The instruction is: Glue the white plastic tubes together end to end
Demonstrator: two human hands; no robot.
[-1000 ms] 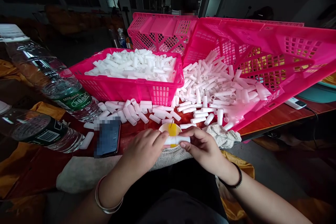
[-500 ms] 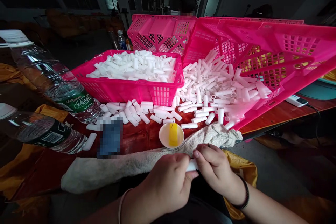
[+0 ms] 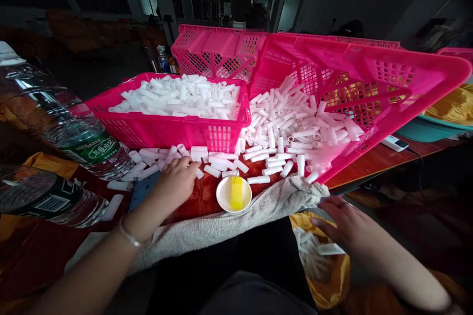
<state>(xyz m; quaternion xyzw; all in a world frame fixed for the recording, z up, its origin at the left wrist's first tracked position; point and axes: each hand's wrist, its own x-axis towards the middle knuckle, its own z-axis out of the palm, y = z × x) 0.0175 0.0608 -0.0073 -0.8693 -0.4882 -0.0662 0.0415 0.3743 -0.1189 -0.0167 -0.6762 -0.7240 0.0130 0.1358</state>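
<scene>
My left hand (image 3: 178,182) reaches over the table to the loose white plastic tubes (image 3: 212,171) in front of the pink basket (image 3: 177,133). Its fingers are loosely bent and apart over the tubes; the fingertips are partly hidden, and no tube shows in its grip. My right hand (image 3: 342,219), fingers spread, is held above a yellow sack (image 3: 332,280) beside my lap. Just below that hand is a single white tube (image 3: 331,249), apart from the fingers, over more tubes in the sack. A small white dish (image 3: 223,198) holds a yellow block (image 3: 237,194) with a thin pin standing in it.
Tubes heap the pink basket and spill from a tilted pink crate (image 3: 369,66) on the right. Two water bottles (image 3: 96,150) lean at the left, near a partly covered blue item (image 3: 142,192). A pale towel (image 3: 207,229) lies along the table's front edge.
My hands, earlier together on a white tube, have parted. The left went forward and left to the loose tubes; the right moved right, opened and let go of the tube above the sack.
</scene>
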